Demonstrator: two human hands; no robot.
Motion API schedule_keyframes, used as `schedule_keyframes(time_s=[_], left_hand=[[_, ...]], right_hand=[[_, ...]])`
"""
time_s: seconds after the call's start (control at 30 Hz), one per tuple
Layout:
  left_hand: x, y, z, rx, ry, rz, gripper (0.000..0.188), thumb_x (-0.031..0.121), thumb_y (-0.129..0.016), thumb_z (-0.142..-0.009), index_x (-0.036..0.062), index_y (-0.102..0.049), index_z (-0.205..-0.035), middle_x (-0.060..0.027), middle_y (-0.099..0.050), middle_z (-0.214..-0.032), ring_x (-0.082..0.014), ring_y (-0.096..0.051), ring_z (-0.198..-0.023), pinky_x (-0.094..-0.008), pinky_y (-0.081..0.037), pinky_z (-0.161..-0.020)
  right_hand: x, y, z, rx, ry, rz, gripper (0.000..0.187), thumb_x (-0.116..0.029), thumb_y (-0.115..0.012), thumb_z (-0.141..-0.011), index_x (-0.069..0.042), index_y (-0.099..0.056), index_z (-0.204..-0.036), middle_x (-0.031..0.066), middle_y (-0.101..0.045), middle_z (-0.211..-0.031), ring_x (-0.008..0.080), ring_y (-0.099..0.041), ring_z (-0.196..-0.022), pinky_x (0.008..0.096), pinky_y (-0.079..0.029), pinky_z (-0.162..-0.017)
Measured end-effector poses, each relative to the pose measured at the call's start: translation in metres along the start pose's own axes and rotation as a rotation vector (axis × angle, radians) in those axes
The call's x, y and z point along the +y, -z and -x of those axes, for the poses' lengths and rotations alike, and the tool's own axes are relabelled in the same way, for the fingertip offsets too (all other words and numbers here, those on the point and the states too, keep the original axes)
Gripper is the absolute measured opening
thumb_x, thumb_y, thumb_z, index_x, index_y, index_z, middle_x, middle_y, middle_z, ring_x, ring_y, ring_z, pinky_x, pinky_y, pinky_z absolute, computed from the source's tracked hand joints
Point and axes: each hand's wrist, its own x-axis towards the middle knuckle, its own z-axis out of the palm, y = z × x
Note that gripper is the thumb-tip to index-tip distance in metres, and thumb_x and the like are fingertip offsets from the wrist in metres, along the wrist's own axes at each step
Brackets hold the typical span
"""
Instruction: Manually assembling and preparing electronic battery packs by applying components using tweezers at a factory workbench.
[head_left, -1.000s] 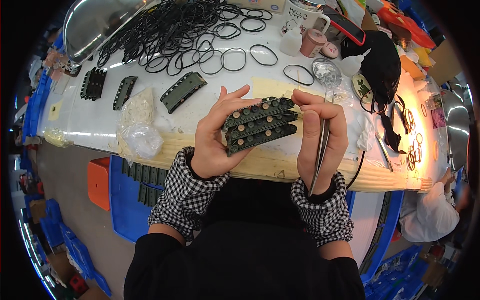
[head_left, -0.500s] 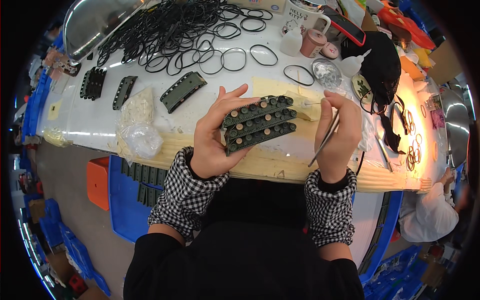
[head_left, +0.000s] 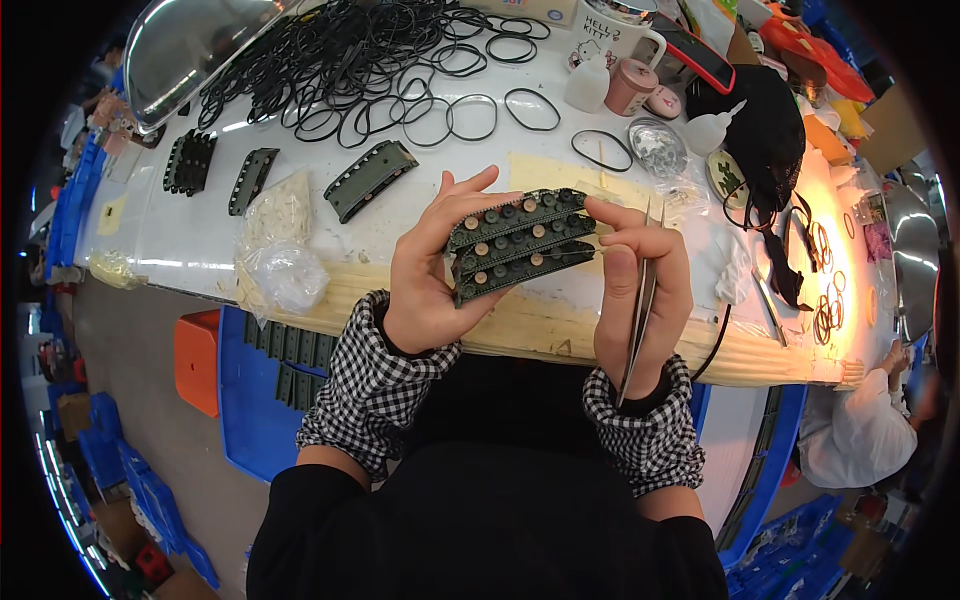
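Note:
My left hand (head_left: pixel 420 300) grips a stack of dark green curved strips (head_left: pixel 520 262) from the left, above the table's front edge. Rows of small round pieces, some tan and some dark, line the strips. At their right end are the fingertips of my right hand (head_left: pixel 668 285), the index finger seeming to touch the top strip. Metal tweezers (head_left: pixel 640 330) lie across my right hand, held among the fingers, with the thin end down by the wrist. Whether those fingertips pinch anything small cannot be made out.
Beyond my hands, several green strips (head_left: pixel 370 182) and a heap of black rubber bands (head_left: pixel 330 70) lie on the white table (head_left: pixel 210 245). A plastic bag (head_left: pixel 285 278) hangs over the front edge. A mug (head_left: pixel 608 38) and small bottles stand at the back; blue trays (head_left: pixel 245 440) are below.
My right hand has moved left to the right end of the strips. The tweezers have turned more upright in it. My left hand and the strips have barely moved.

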Motion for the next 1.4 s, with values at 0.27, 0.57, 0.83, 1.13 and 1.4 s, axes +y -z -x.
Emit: schedule_keyframes(time_s=[0.27,0.57,0.83,1.13,1.4], left_hand=[[-0.001,0.001,0.001,-0.005,-0.010,-0.009,0.053,0.002,-0.076,-0.072,0.0015,-0.057,-0.122,-0.0144,-0.063,-0.125,-0.0399,-0.037,-0.138,-0.0598,-0.004,-0.116],[-0.005,0.000,0.002,-0.001,-0.026,-0.007,0.057,0.006,-0.073,-0.071,0.0069,-0.057,-0.126,-0.0090,-0.063,-0.126,-0.0384,-0.039,-0.138,-0.0612,-0.006,-0.116],[-0.003,0.001,0.002,-0.006,-0.023,-0.007,0.057,0.007,-0.074,-0.071,0.0070,-0.057,-0.126,-0.0090,-0.064,-0.125,-0.0385,-0.039,-0.138,-0.0613,-0.005,-0.116],[0.004,0.000,-0.001,-0.024,-0.002,-0.058,0.055,0.009,-0.075,-0.071,0.0087,-0.059,-0.124,-0.0065,-0.064,-0.124,-0.0384,-0.042,-0.136,-0.0634,-0.009,-0.115],[0.005,0.000,-0.001,-0.012,-0.005,-0.044,0.055,0.010,-0.076,-0.071,0.0096,-0.060,-0.123,-0.0057,-0.065,-0.125,-0.0383,-0.043,-0.135,-0.0637,-0.010,-0.115]], right_hand=[[0.002,-0.003,0.002,0.001,0.018,0.058,0.005,-0.004,-0.058,-0.096,0.000,-0.055,-0.098,0.0192,-0.067,-0.109,0.0191,-0.061,-0.093,0.0301,-0.045,-0.088],[0.021,0.018,-0.015,0.249,0.059,0.353,0.004,-0.002,-0.060,-0.093,0.000,-0.056,-0.093,0.0169,-0.067,-0.101,0.0225,-0.062,-0.092,0.0320,-0.047,-0.087],[0.020,0.023,-0.022,0.205,0.241,0.682,0.008,0.001,-0.066,-0.085,0.000,-0.060,-0.091,0.0113,-0.068,-0.093,0.0282,-0.061,-0.084,0.0383,-0.047,-0.084],[-0.008,-0.017,-0.021,0.008,-0.023,-0.063,0.005,-0.004,-0.058,-0.095,0.001,-0.057,-0.097,0.0139,-0.067,-0.100,0.0182,-0.062,-0.092,0.0297,-0.047,-0.085],[-0.004,-0.025,-0.023,0.006,-0.019,-0.042,0.006,-0.004,-0.059,-0.095,0.001,-0.057,-0.097,0.0132,-0.068,-0.099,0.0164,-0.063,-0.088,0.0270,-0.049,-0.081]])
